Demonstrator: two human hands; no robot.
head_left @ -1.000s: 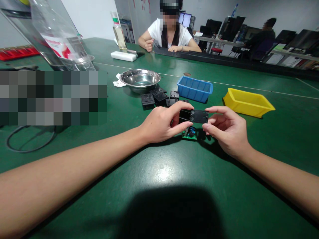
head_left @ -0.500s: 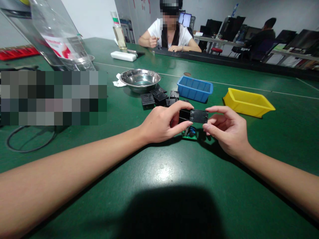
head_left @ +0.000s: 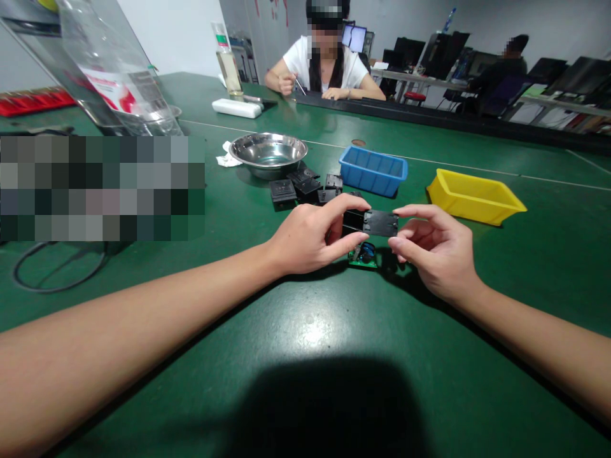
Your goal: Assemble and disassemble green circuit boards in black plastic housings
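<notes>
- Above the green table [head_left: 305, 331], the left hand [head_left: 305, 238] and right hand [head_left: 436, 251] each pinch one end of a flat black plastic casing [head_left: 375, 223].
- Just beneath it lies a small green circuit board [head_left: 363, 256].

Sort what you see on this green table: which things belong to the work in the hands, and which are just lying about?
In the work: left hand and right hand, both pinching the black case; green circuit board beneath it; probably the pile of black parts behind.
Lying about: steel bowl, blue tray, yellow tray, clear bottle, cable loop.
</notes>
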